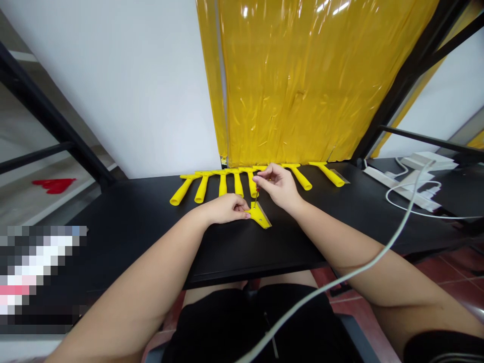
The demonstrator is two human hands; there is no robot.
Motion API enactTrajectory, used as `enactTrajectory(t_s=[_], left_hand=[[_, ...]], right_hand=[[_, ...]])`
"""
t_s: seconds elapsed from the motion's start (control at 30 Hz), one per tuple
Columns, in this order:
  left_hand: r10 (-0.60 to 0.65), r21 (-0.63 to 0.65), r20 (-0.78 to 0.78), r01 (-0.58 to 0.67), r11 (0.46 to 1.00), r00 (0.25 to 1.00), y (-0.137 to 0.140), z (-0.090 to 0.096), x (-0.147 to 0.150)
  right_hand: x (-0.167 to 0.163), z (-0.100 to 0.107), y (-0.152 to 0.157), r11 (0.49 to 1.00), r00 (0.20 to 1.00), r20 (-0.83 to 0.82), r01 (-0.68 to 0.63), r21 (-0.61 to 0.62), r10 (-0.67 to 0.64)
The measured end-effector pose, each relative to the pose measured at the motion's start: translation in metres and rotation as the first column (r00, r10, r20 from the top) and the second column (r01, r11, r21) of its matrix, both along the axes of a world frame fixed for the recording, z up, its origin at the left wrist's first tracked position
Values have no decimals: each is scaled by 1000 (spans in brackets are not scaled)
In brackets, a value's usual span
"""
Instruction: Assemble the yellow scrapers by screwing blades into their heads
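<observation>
On the black table lies a yellow scraper (259, 217) with a thin metal blade along its right edge. My left hand (231, 208) is closed around its handle, which the fingers mostly hide. Above the scraper, my right hand (279, 185) pinches a small screwdriver (256, 196) with a red handle. The screwdriver stands nearly upright, its tip at the scraper's head near the upper end. Behind both hands runs a row of several more yellow scrapers (201, 187), handles toward me. The rightmost scraper (328, 174) shows a metal blade.
The black table (143, 222) backs onto a white panel (151, 91) and a yellow plastic curtain (302, 91). White power strips (404, 189) with cords lie at the right. A pale cable (340, 280) hangs across my right forearm in view. Black frame posts (401, 85) rise at both sides.
</observation>
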State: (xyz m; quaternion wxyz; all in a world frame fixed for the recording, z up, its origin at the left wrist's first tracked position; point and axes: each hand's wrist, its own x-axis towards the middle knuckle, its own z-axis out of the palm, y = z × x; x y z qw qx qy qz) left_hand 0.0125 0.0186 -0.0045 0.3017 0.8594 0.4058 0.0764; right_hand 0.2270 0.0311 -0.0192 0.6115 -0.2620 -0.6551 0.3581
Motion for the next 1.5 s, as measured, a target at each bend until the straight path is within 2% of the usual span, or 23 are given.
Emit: enactTrajectory(t_s=[0.13,0.27,0.33,0.4,0.47,0.53,0.7,0.77,0.87,0.93,1.03,1.17,1.27,1.37,1.5], left_hand=[[7,-7,-1,-7,1000,1000,1,-1,-1],[8,-15,11,-8,1000,1000,2,-2,-1],[1,-19,15,0,1000,1000,3,-3,-2],[-5,-20,19,5,1000,1000,4,-4,-2],[-3,-23,23,4,1000,1000,4,-4,-3],[-1,-26,26,2,1000,1000,4,-4,-3],[-12,-32,32,13,999,999,3,-3,-3],[-11,-36,29,12,999,1000,3,-3,-3],[-10,-37,28,11,999,1000,4,-4,-2],[-15,-38,37,16,999,999,4,-4,-2],[-13,-39,44,15,999,999,5,-5,-2],[-10,-41,34,12,999,999,5,-5,-3],[-6,-37,22,7,999,1000,5,-4,-2],[0,-34,24,1,999,1000,4,-3,-2],[-8,-37,35,9,999,999,4,-4,-2]], right_hand=[[-1,5,3,991,993,-40,-113,-70,110],[0,7,5,956,970,-88,-238,-172,225],[-4,8,2,909,935,-156,-348,-231,318],[-10,8,-3,838,875,-269,-470,-275,402],[-16,8,-7,794,822,-382,-539,-281,423],[-21,8,-10,794,807,-428,-544,-272,407],[-14,7,-4,818,855,-372,-483,-314,362],[-10,8,-1,795,849,-369,-502,-340,378],[-10,8,-1,727,817,-404,-562,-395,412],[-12,7,-3,703,800,-447,-581,-410,401],[-14,6,-5,728,792,-491,-570,-381,362],[-11,7,0,778,825,-475,-504,-376,305],[-10,7,2,748,832,-449,-517,-417,325],[-13,5,0,709,791,-485,-579,-402,371],[-12,1,1,739,779,-507,-576,-349,368]])
